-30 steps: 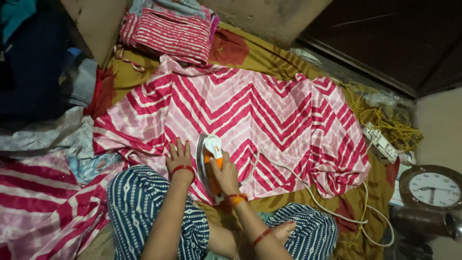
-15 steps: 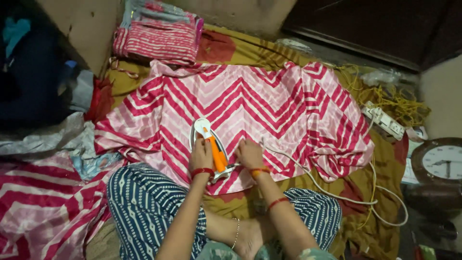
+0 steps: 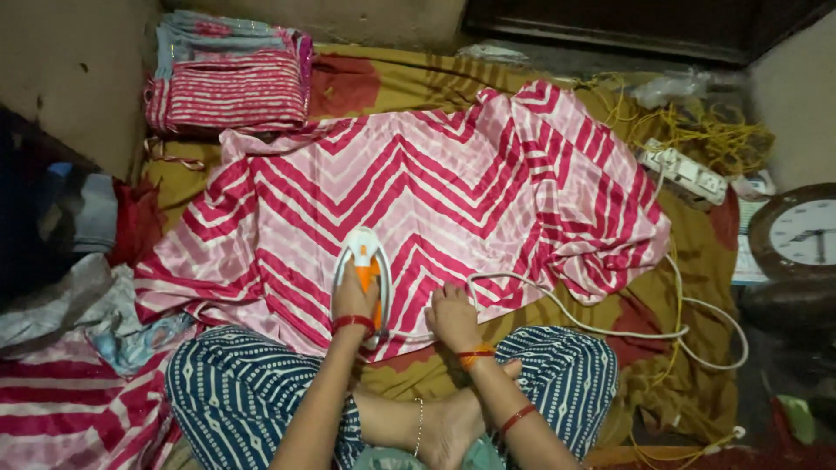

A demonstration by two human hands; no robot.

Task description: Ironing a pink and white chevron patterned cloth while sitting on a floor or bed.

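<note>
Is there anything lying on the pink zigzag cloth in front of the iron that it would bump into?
Nothing visible. The left hand grips the iron, and the cloth ahead of its tip lies bare. The white cord trails off to the right, beside the right hand, which presses the cloth.

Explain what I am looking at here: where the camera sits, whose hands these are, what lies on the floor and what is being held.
The single view comes from a camera on the person's head, looking down at their own crossed legs in blue patterned trousers. There is no machine, only two bare hands. The left hand grips a white and orange electric iron standing on a pink and red zigzag-striped cloth spread over a mustard yellow sheet. The right hand rests flat on the cloth's near edge, beside the iron's white cord. Beyond lie a folded stack of striped fabric, a white power strip, tangled yellow cord and a round wall clock at the right.
</note>
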